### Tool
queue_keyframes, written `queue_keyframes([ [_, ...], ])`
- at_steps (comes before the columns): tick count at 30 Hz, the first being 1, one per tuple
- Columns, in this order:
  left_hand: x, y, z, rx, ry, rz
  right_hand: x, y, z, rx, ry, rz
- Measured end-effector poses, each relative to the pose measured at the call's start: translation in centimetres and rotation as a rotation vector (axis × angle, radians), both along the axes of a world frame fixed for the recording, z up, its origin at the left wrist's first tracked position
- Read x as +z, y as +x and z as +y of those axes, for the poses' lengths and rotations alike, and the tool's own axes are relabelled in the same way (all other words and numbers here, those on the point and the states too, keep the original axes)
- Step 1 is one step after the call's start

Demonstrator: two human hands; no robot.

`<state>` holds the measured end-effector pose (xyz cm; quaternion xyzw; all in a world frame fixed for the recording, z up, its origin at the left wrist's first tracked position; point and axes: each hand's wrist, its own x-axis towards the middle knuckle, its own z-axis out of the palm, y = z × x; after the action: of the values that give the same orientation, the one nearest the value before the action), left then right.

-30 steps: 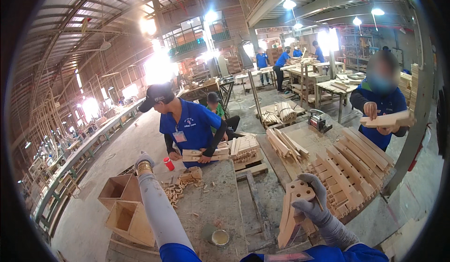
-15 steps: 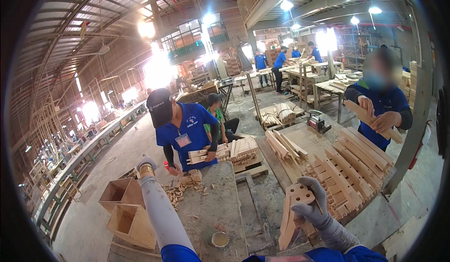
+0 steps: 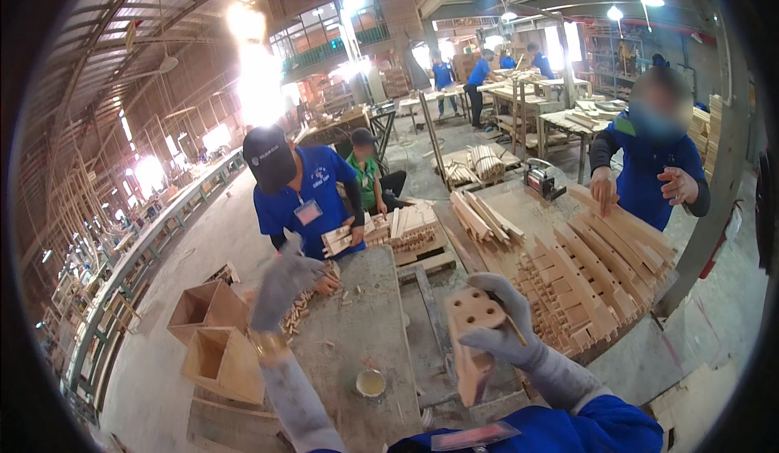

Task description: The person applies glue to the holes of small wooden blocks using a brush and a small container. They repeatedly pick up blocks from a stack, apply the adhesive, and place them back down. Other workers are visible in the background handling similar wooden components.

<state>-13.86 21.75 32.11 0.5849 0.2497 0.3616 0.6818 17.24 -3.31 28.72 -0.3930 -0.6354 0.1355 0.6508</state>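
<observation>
My gloved right hand (image 3: 510,327) is closed around a pale wooden piece (image 3: 473,311) with several round holes in its upward end. A thin stick (image 3: 516,330) also lies in that hand, against the fingers. My gloved left hand (image 3: 284,291) is raised over the left side of the table and smeared by motion, so its fingers cannot be read. Below and beside it lies a heap of small wooden dowels (image 3: 297,317). Nearer me on the tabletop (image 3: 365,311) stands a small round pot (image 3: 371,383) of yellowish stuff.
Two open wooden boxes (image 3: 223,364) stand left of the table. Across it, a co-worker (image 3: 304,189) handles wooden parts. At the right, another co-worker (image 3: 653,161) stands behind rows of stacked wooden parts (image 3: 596,270). A small machine (image 3: 542,179) sits farther back.
My left hand has pulled back toward me from farther out. My right hand has moved left with the wooden piece. The co-worker at right has let go of a board.
</observation>
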Motion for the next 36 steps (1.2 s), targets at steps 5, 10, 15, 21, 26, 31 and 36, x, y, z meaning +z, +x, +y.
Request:
queue_keyframes([
  [5,-2.8,7.0,-19.5,0.079,0.733,0.211,2.5,-3.9,0.9,0.287,0.056,0.014],
  [10,-5.3,6.3,-25.4,0.263,0.536,0.310,2.5,-7.7,2.1,0.629,0.029,0.070],
  [15,-4.5,5.2,-29.6,0.693,0.590,0.455,2.0,-11.1,3.6,0.900,0.058,0.030],
  [21,-8.0,3.8,-32.4,1.005,0.291,0.517,0.1,-15.3,3.6,1.106,0.098,-0.067],
  [26,-10.5,3.6,-32.6,1.316,0.531,0.479,-2.7,-18.2,4.9,1.336,0.243,-0.103],
  [31,-12.4,3.6,-31.6,1.377,0.574,0.379,-0.2,-14.6,6.7,1.389,0.089,-0.157],
  [36,-13.3,4.2,-31.7,1.383,0.551,0.308,3.4,-8.7,6.3,1.205,-0.120,0.108],
])
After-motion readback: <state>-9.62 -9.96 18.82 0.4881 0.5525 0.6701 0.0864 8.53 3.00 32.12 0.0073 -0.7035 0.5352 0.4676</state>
